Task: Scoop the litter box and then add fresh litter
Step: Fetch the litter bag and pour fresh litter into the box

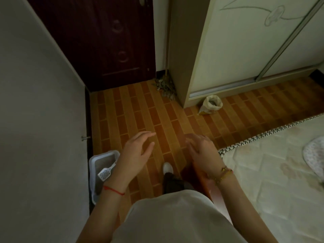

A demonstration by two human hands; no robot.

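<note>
A white litter box stands on the floor against the left wall, partly hidden behind my left forearm. A white slotted scoop lies across its rim over grey litter. An open litter bag with rolled-down top stands by the wardrobe corner, far right of the box. My left hand hovers above the floor just right of the box, fingers relaxed and empty. My right hand hangs beside it, blurred, fingers loose, holding nothing.
A dark door closes the far end. A broom leans in the corner beside the sliding-door wardrobe. A mattress fills the right side. My white shoe stands on the brick-pattern floor.
</note>
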